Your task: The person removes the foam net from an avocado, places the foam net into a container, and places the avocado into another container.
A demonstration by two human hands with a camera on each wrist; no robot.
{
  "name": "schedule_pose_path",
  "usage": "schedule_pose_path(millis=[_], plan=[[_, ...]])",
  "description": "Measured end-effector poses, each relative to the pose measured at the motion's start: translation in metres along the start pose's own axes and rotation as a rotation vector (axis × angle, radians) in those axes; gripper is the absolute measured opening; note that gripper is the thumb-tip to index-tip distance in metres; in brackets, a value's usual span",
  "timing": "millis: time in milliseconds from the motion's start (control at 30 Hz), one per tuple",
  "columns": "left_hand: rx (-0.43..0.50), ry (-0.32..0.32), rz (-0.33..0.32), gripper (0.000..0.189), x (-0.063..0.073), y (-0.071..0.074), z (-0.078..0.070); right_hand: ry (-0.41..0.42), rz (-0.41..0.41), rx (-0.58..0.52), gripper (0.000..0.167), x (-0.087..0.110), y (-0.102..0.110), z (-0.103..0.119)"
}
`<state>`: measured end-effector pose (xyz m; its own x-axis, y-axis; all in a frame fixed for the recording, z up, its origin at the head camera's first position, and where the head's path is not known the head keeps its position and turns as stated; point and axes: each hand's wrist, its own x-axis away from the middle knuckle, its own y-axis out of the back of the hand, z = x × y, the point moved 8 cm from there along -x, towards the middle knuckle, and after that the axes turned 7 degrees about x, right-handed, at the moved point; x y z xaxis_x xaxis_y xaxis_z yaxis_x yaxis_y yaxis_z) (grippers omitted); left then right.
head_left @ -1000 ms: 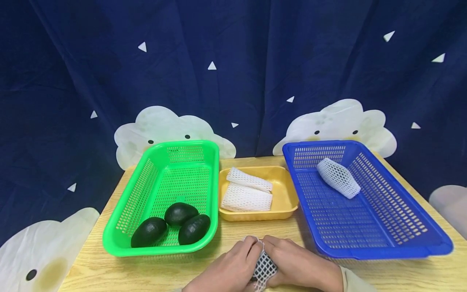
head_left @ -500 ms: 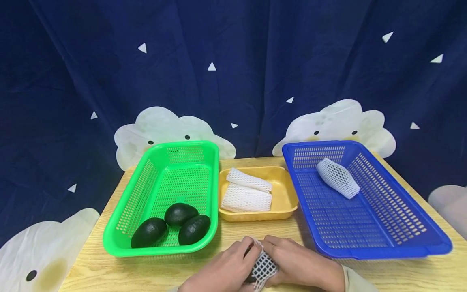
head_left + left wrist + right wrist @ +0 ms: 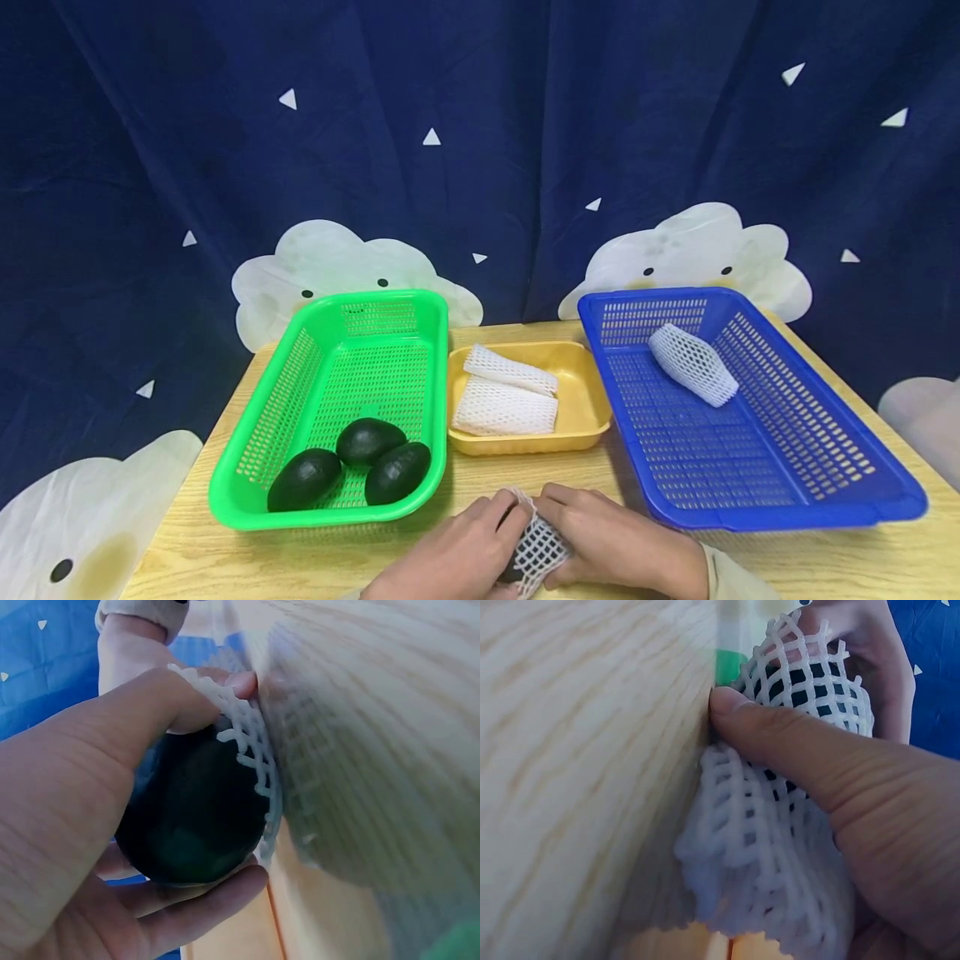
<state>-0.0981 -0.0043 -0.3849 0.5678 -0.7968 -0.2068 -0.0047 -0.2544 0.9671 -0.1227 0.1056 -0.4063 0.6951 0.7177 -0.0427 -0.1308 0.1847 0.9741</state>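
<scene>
Low over the table's front edge, both hands hold a dark avocado (image 3: 199,810) partly inside a white foam net sleeve (image 3: 542,546). My left hand (image 3: 453,550) curls its fingers and thumb round the avocado's bare end. The right hand (image 3: 607,537) grips the netted side, its thumb pressing across the mesh in the right wrist view. There the far end of the foam net sleeve (image 3: 742,825) hangs past the thumb, loose and frayed. In the left wrist view the sleeve's near edge lies along one side of the avocado, close to the wood.
Left of the hands, a green basket (image 3: 437,392) holds three avocados (image 3: 397,472). A yellow tray (image 3: 588,392) with folded foam net sleeves (image 3: 506,407) stands at the middle. On the right, a blue basket (image 3: 723,467) contains one net-wrapped piece (image 3: 693,364). A dark blue curtain hangs behind.
My left hand has shifted slightly left and down, and the net stretches a little further toward it. The right hand has hardly moved. Baskets and tray stay as they were.
</scene>
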Motion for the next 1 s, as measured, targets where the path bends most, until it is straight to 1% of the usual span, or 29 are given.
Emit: schedule_pose_path(millis=[233, 367, 467, 533, 633, 700, 833, 933, 1000], plan=[[0.018, 0.009, 0.001, 0.068, -0.0022, -0.0044, -0.0027, 0.022, -0.019, 0.012, 0.044, -0.0004, -0.0003, 0.0010], [0.006, 0.012, 0.003, 0.068, -0.0040, -0.0083, -0.0037, 0.058, -0.066, 0.029, 0.041, 0.0002, 0.0016, 0.0036], [-0.019, 0.009, -0.010, 0.067, -0.0042, -0.0092, -0.0041, 0.072, -0.087, 0.039, 0.040, 0.0004, 0.0021, 0.0043], [-0.032, 0.005, -0.018, 0.066, -0.0039, -0.0095, -0.0041, 0.068, -0.083, 0.042, 0.040, 0.0002, 0.0018, 0.0039], [-0.044, -0.001, -0.023, 0.064, -0.0034, -0.0094, -0.0040, 0.052, -0.054, 0.029, 0.041, -0.0005, 0.0009, 0.0032], [-0.041, -0.003, -0.020, 0.062, -0.0029, -0.0090, -0.0037, 0.042, -0.040, 0.021, 0.041, -0.0008, 0.0006, 0.0028], [-0.034, 0.008, 0.014, 0.061, -0.0022, -0.0085, -0.0036, 0.029, -0.025, 0.003, 0.043, -0.0005, -0.0003, 0.0014], [-0.058, 0.004, 0.026, 0.061, -0.0018, -0.0079, -0.0043, 0.021, -0.016, -0.003, 0.046, 0.0002, -0.0012, 0.0001], [-0.079, -0.005, 0.017, 0.061, -0.0016, -0.0075, -0.0046, 0.020, -0.013, -0.001, 0.048, 0.0005, -0.0010, -0.0005]])
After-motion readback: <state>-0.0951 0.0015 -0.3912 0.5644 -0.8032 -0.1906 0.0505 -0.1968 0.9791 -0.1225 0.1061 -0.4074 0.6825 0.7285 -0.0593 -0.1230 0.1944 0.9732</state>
